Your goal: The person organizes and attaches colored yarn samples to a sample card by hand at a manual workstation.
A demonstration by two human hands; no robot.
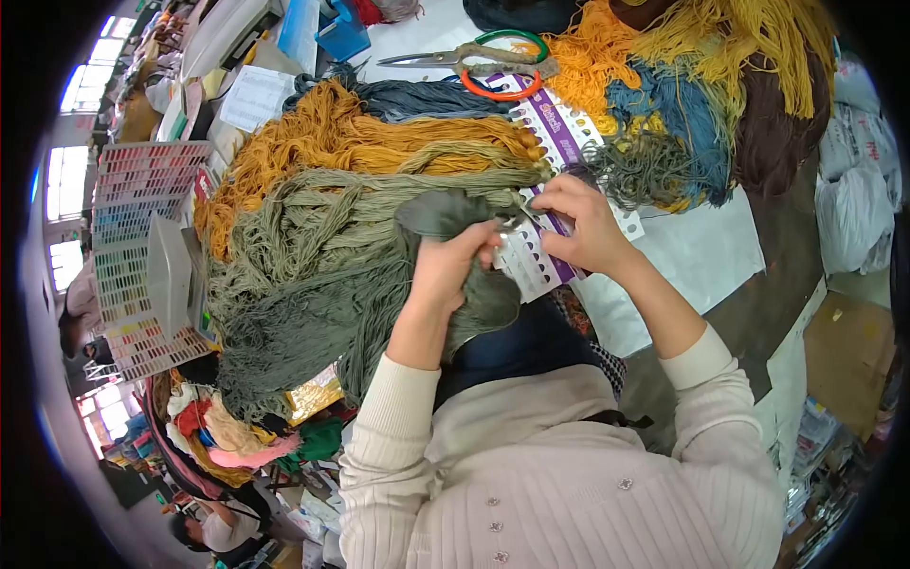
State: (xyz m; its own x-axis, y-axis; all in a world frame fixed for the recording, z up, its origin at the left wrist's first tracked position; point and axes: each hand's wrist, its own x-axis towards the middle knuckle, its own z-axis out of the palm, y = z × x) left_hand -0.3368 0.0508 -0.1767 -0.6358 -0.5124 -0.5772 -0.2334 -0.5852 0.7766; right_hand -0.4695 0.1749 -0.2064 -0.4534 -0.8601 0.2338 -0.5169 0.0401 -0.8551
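Gripping dark green yarn (441, 216) in the curled fingers of the left hand (453, 263), with folds bulging above and below them. Holding the right hand (586, 228) just beside, with thumb and forefinger bent close together over a punched white-and-purple card (517, 264); too small and blurred to tell whether pinching anything. Surrounded by olive hanks (318, 213) left of the left fingers, golden-brown hanks (379, 142) beyond those, orange-and-green-handled scissors (483, 53) well beyond the fingertips, and a grey-green tangle (652, 171) near the right knuckles
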